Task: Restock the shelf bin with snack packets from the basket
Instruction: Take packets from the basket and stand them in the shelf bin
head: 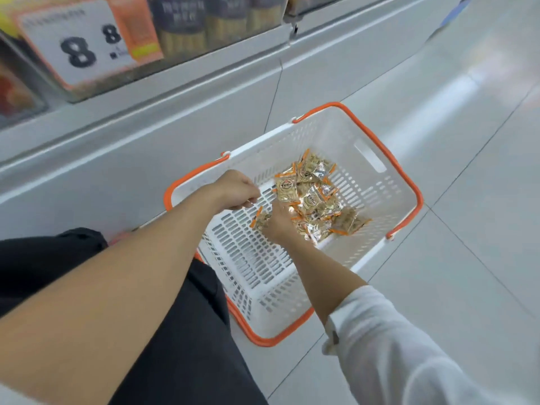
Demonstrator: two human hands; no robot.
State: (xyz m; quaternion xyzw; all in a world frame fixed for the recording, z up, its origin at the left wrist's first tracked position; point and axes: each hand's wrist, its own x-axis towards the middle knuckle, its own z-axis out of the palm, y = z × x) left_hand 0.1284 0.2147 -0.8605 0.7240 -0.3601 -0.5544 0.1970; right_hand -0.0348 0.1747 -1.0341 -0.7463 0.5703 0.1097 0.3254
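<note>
A white slotted basket [362, 159] with orange handles stands on the floor beside the shelf base. Several gold snack packets [312, 197] with orange edges lie heaped at its far end. My right hand [279, 225] is down inside the basket at the near side of the heap, its fingers curled around a packet [260, 220] that sticks out to the left of it. My left hand [236, 190] hovers over the basket's left rim with fingers curled. Whether it pinches anything is hidden. The shelf bin [87, 92] sits at the upper left, behind a price card.
A white price card [76, 42] reading 88 fronts the shelf, with orange and dark packages [181, 21] beside it. The grey shelf base [146, 135] runs diagonally behind the basket. Tiled floor [467, 200] spreads to the right. My dark-trousered leg [190, 346] is against the basket's near corner.
</note>
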